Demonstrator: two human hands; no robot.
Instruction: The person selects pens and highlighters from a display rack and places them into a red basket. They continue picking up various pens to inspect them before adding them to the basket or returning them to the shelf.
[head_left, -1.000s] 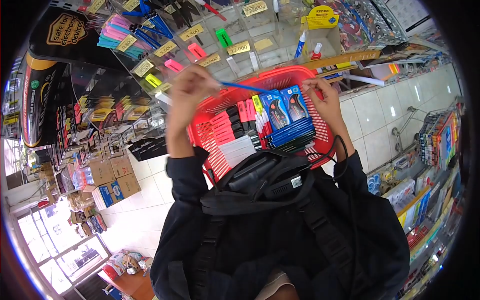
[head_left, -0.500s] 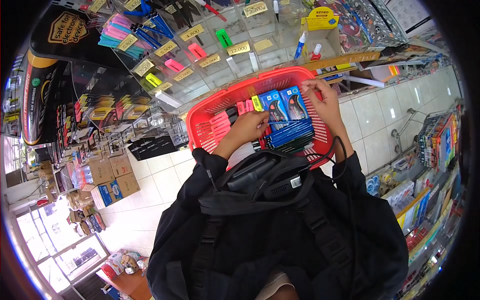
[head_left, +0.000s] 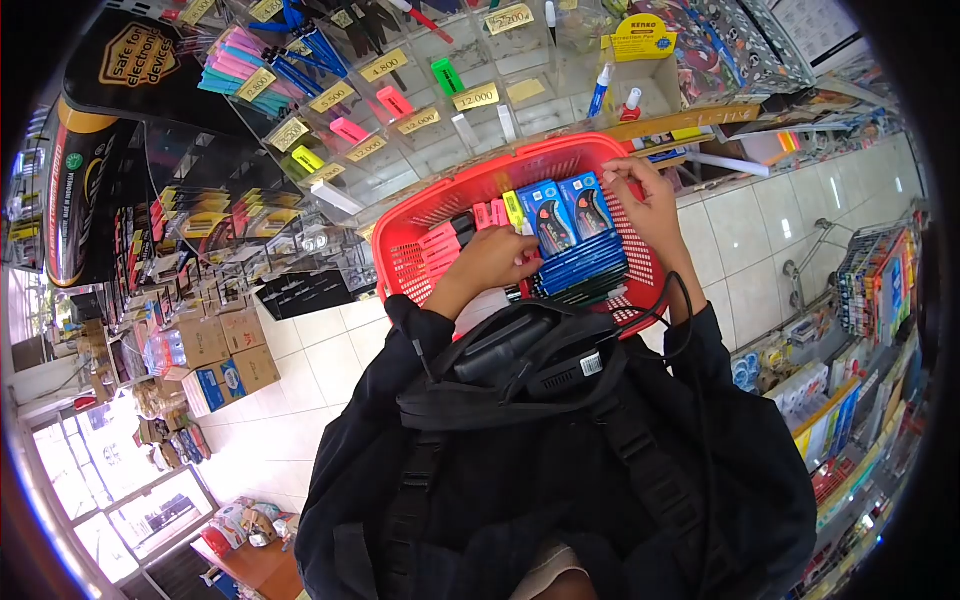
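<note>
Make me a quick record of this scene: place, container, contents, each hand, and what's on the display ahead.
Place: shop aisle with a tiled floor
Container: red basket
Contents: two blue packs, blue pens, pink highlighters, a yellow highlighter
Left hand: reaching into the basket, fingers beside the blue pens; any item in its grip is unclear
Right hand: at the basket's right side, fingers loosely bent, no item visible in it
Display: green highlighter, price labels, yellow Kenko sign
</note>
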